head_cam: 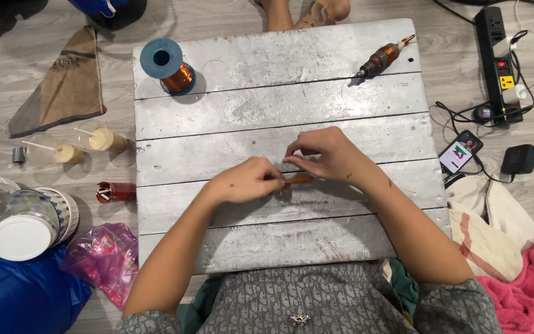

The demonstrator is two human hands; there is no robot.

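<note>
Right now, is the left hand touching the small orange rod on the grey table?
Touching: the head view shows the left hand fingertips pinching the small orange rod.

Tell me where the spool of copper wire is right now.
In the head view, the spool of copper wire lies at the far left corner of the grey plank table, well beyond the left hand.
</note>
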